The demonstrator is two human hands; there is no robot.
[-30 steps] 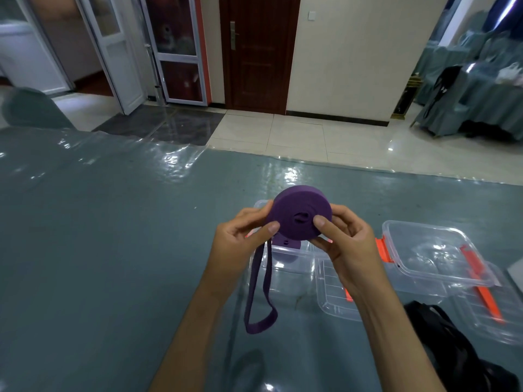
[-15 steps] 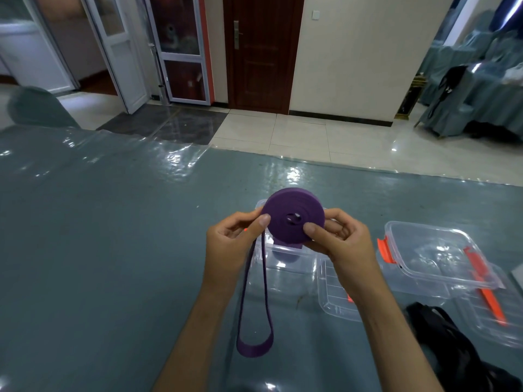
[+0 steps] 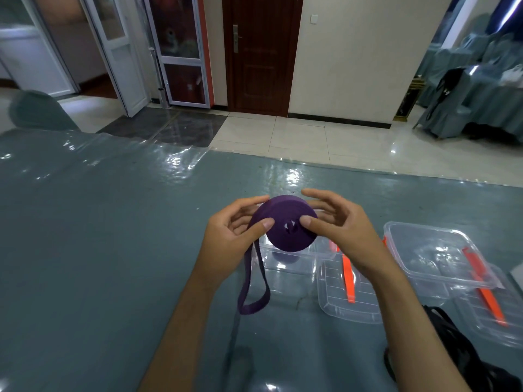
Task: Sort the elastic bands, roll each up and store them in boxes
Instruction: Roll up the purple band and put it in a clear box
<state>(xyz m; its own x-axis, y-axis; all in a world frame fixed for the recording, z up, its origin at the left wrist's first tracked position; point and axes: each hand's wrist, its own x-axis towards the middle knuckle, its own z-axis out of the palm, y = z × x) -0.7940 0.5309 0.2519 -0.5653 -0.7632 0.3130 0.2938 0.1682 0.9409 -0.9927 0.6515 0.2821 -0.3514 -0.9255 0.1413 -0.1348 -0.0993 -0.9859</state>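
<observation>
Head view: purple band (image 3: 288, 224) mostly rolled, held above worktop (image 3: 99, 250) over clear box (image 3: 294, 258). Left hand (image 3: 229, 241) and right hand (image 3: 339, 230) pinching roll, thumbs on face, fingers (image 3: 319, 195) loosely spread behind. Loose tail (image 3: 252, 281) hanging below left hand, nearer for feeding.

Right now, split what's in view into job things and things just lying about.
Job: purple elastic band roll, held by left hand and right hand; clear plastic boxes; black bands.
Lying about: wooden door; draped chairs.
</observation>
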